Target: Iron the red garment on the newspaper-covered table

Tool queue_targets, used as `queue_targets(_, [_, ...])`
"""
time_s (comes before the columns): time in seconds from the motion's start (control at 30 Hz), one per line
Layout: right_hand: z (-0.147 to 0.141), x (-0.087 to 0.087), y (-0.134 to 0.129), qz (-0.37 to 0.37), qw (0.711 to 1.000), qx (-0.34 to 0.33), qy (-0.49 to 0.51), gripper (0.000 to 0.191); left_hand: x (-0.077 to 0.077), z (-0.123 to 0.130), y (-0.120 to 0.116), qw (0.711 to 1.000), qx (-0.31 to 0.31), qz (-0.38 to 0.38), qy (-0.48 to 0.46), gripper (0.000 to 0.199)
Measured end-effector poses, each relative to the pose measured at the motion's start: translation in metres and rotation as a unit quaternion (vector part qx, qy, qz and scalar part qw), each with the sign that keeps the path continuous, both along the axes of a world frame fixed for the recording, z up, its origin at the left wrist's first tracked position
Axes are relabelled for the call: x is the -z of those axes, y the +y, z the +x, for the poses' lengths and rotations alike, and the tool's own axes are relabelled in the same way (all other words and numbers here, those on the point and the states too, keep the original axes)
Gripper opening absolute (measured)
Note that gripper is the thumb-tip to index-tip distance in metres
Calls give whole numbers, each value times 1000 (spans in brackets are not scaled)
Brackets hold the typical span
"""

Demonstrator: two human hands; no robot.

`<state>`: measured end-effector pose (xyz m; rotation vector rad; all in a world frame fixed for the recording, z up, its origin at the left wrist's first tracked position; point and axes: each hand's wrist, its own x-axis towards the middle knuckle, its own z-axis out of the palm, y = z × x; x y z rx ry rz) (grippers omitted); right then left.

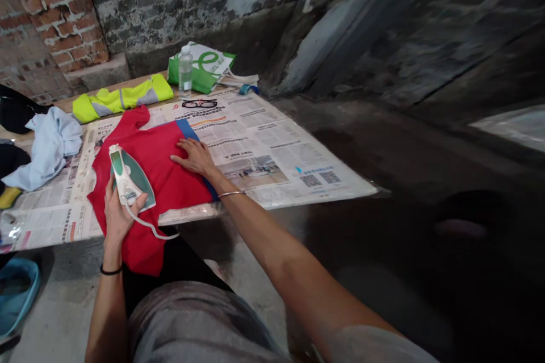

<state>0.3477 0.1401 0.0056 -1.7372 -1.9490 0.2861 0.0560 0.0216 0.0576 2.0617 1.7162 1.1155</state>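
A red garment (166,164) with a blue hem lies on the newspaper-covered table (281,142), part of it hanging over the front edge. My left hand (119,210) is wrapped round the rear of a white and green iron (134,178), which rests on the garment's left part. The iron's white cord runs from its rear past my wrist. To the right, my right hand (196,157) lies on the garment near the blue hem, fingers spread and holding nothing.
Behind are a yellow garment (123,99), a clear bottle (185,74), a green and white bag (208,65) and eyeglasses (199,103). A pale blue cloth (51,144) lies left. A blue basin (19,295) is at lower left. Brick walls stand behind the table.
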Motion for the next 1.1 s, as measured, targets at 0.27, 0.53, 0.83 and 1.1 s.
queue_targets(0.27, [-1,4,2,1,1000,1,2,61,-1,-1,4,1000,1,-19,-16,66])
queue_targets(0.53, [-4,2,1,0,1000,2,2,59,-5,-3,49,1000,-4,7,-23,71])
queue_targets(0.83, [-5,-1,2,5,1000,6,-4,60,-3,-4,-1,1000,-22,-3,-15,69])
queue_targets(1.1, [-6,1,1,-9,1000,-11,-1,67,1,-10,-5,1000,-5,-19,-2,76])
